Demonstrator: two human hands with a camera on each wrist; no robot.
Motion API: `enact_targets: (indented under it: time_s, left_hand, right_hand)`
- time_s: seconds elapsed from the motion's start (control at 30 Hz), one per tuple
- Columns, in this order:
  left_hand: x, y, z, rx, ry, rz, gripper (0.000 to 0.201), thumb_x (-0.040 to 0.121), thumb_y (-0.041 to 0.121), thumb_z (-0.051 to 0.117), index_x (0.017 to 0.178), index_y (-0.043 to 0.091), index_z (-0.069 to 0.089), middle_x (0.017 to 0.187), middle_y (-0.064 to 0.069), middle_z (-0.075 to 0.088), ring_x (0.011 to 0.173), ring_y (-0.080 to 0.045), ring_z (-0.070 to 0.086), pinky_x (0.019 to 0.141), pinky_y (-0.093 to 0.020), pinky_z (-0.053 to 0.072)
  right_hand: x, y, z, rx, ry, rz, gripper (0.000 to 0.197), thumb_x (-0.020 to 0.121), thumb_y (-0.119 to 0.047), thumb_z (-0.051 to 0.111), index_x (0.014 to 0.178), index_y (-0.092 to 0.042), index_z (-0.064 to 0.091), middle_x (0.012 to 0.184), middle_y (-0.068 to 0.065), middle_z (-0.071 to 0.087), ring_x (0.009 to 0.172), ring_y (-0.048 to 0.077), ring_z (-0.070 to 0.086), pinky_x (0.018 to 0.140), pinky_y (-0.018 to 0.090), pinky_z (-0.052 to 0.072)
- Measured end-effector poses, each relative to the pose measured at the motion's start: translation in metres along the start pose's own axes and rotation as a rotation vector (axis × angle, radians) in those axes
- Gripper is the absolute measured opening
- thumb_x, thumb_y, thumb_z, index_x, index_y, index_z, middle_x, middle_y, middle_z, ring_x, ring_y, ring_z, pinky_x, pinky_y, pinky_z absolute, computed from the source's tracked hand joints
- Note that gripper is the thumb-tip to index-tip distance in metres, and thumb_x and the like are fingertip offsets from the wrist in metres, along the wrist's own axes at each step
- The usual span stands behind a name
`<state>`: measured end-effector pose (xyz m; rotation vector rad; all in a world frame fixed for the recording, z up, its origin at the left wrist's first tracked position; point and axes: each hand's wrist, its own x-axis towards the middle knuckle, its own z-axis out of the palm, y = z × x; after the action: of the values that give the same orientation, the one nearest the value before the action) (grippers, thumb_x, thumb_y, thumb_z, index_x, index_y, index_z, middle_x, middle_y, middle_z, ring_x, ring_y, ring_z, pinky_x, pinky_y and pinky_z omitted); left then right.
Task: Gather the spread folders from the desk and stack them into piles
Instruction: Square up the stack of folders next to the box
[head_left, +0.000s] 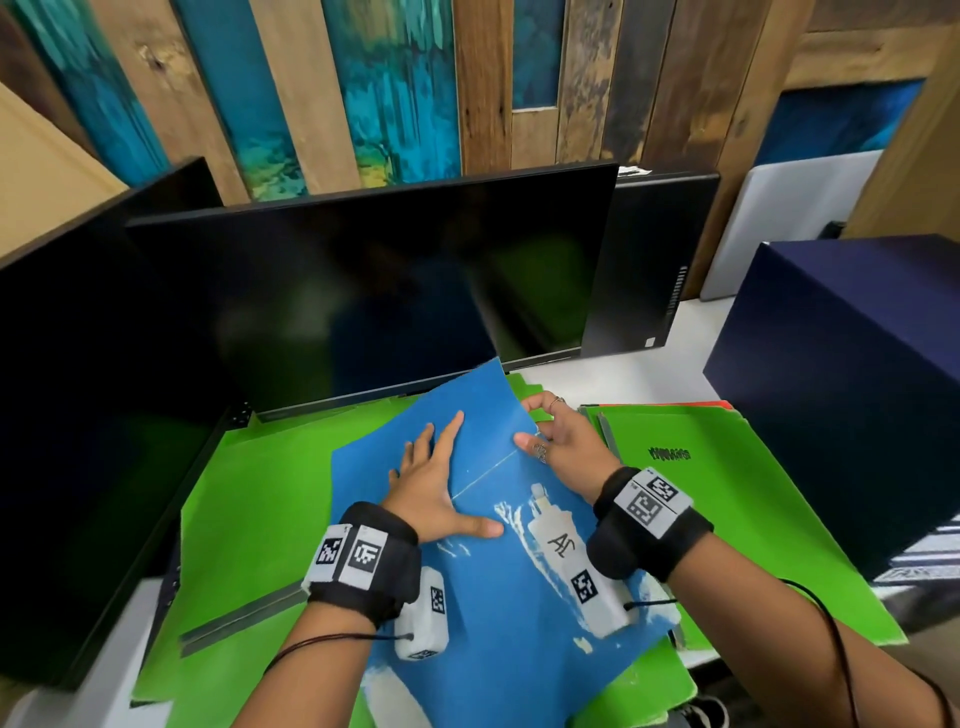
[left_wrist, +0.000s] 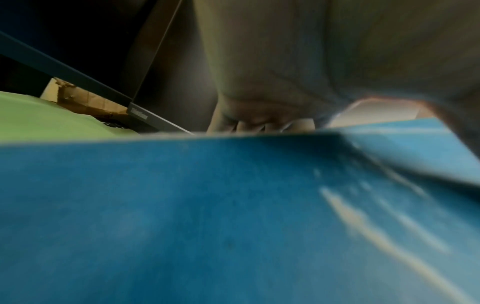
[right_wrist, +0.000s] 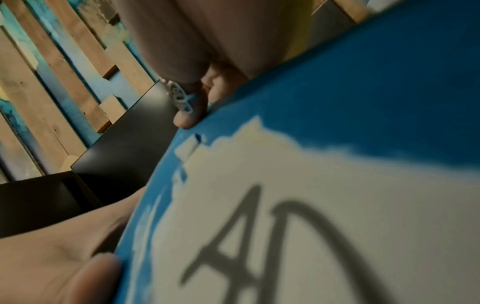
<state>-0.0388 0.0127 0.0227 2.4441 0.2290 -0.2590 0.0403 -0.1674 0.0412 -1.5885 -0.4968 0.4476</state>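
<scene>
A blue folder (head_left: 493, 608) with a torn white label marked "AD" (right_wrist: 311, 205) lies tilted on top of the green folders in the middle of the desk. My left hand (head_left: 436, 483) presses flat on it with fingers spread; in the left wrist view the palm (left_wrist: 311, 61) sits over the blue folder (left_wrist: 182, 216). My right hand (head_left: 553, 431) pinches the folder's right edge, its ringed thumb (right_wrist: 189, 115) on top of the blue folder (right_wrist: 363, 82). A green folder (head_left: 260, 493) lies underneath to the left. A pile of green folders (head_left: 727, 493) sits to the right, a red edge (head_left: 675, 404) at its back.
A large dark monitor (head_left: 363, 291) stands right behind the folders, with another (head_left: 78, 389) at the left and a third (head_left: 649, 260) behind it at the right. A dark blue box (head_left: 841, 389) stands at the right edge. White desk (head_left: 623, 374) shows behind the right pile.
</scene>
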Motion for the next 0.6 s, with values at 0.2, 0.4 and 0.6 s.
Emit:
enact_targets:
  time_s: [0.2,0.4,0.6]
  left_hand:
    - [0.002,0.025,-0.004,-0.024,0.051,0.251,0.054,0.079,0.035,0.068,0.129,0.027,0.049,0.117,0.001,0.066,0.107,-0.018,0.062,0.091,-0.03,0.049]
    - [-0.007,0.071,-0.037,-0.133,0.326,0.412,0.04,0.078,0.032,0.059,0.116,0.019,0.061,0.103,0.001,0.071,0.091,-0.018,0.066,0.076,-0.033,0.054]
    - [0.011,0.096,-0.054,-0.507,0.404,0.384,0.028,0.079,0.012,0.071,0.104,0.016,0.056,0.098,0.003,0.066,0.088,-0.012,0.064,0.079,-0.025,0.053]
  right_hand:
    - [0.001,-0.026,-0.005,-0.057,0.116,-0.167,0.026,0.083,0.001,0.064,0.071,-0.017,0.05,0.066,0.0,0.052,0.054,-0.002,0.051,0.056,0.013,0.045]
    - [0.008,-0.031,-0.029,-0.395,0.586,-0.305,0.045,0.066,-0.036,0.081,0.1,-0.029,0.053,0.103,-0.008,0.053,0.095,0.004,0.049,0.083,0.011,0.037]
    - [0.005,-0.005,-0.078,-0.225,0.685,-0.032,0.105,0.058,-0.066,0.07,0.141,-0.018,0.029,0.143,0.002,0.036,0.132,0.018,0.037,0.114,0.04,0.031]
